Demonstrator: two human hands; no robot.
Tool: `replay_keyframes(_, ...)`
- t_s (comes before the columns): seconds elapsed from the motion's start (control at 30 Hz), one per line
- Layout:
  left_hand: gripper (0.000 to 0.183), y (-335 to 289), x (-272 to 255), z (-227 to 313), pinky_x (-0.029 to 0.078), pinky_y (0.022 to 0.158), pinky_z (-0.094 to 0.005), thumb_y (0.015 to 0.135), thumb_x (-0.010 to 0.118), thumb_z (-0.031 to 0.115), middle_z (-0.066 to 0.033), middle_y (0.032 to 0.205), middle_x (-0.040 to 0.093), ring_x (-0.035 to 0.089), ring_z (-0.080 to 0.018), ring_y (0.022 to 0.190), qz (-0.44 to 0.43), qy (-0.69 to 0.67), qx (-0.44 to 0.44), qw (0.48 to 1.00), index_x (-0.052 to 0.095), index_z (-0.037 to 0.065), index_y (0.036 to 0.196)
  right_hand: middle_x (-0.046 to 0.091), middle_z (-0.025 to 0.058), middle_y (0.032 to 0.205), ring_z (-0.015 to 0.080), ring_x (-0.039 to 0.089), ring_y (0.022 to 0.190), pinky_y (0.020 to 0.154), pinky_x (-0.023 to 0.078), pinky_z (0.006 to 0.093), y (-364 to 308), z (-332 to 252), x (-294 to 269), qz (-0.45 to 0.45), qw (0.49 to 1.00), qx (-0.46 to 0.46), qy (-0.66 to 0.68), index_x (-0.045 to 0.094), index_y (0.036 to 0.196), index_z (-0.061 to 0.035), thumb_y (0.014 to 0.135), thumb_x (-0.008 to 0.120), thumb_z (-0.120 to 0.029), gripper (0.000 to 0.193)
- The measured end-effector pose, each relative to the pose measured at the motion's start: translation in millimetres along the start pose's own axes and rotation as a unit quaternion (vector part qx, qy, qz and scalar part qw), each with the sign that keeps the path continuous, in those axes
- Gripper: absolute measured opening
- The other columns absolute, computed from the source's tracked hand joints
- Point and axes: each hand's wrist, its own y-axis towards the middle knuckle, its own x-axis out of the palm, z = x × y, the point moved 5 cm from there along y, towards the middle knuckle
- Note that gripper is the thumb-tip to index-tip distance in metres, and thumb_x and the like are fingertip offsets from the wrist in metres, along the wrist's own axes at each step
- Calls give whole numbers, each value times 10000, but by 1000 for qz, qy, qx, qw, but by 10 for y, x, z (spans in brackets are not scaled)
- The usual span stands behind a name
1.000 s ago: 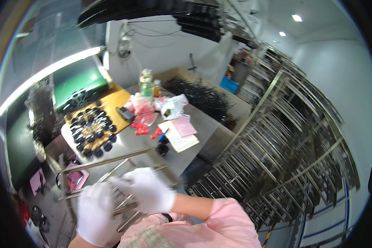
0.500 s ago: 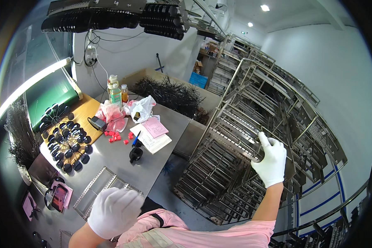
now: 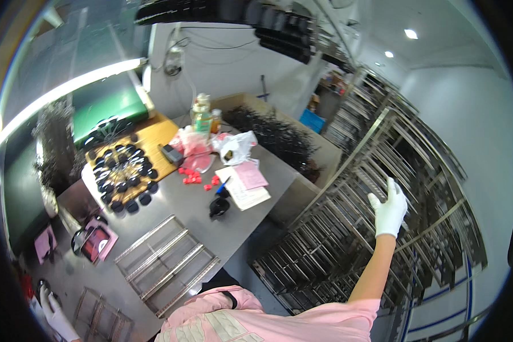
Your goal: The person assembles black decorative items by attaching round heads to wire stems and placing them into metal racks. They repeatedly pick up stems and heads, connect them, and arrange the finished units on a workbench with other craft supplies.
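My right hand (image 3: pixel 389 212), in a white glove, is raised in front of tall metal racks (image 3: pixel 330 222). Its index finger and thumb are stretched apart, with nothing visible between them. At the lower left edge my left hand (image 3: pixel 56 313), also gloved in white, reaches over the table. Its fingers extend to a small dark object (image 3: pixel 43 283); whether they touch it is unclear. Beside that hand lies a small metal frame (image 3: pixel 101 316). A larger ladder-like metal frame (image 3: pixel 164 257) rests flat on the steel table (image 3: pixel 236 231) between my hands.
Many black rounded pieces (image 3: pixel 125 171) on thin wires cover a wooden board (image 3: pixel 164 128). Red bits (image 3: pixel 191 175), a notebook (image 3: pixel 245 191), a black tape-like roll (image 3: pixel 218 208), plastic bags (image 3: pixel 239 145) and bottles (image 3: pixel 202 114) stand nearby. A bin (image 3: pixel 325 149) holds black wiry pieces.
My left hand has moved from above the ladder-like frame to the far lower left. My right hand has shifted slightly, fingers more upright. The whole view has turned, uncovering that frame.
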Motion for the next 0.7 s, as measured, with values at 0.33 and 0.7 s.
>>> replay_keyframes(0.33,399,-3444,-1531,-1555,504,854,-491,932,648,314,-107,1209,520,592,-293,1050,7,603,-459,652,485,169,1266,655,93,997,226,613,775,704,502,376,-908,-3641,-1477,-51,479,-653,584,647,893,-118,687,725,-187,231)
replay_keyframes(0.7,1155,-4134,-2128,-1876,419,1080,-605,732,893,421,-109,1587,404,536,-352,1342,-5,542,-629,557,161,396,1626,668,46,922,244,641,789,755,524,383,-1033,-3919,-1977,-117,612,-622,473,648,819,-129,687,731,-172,162)
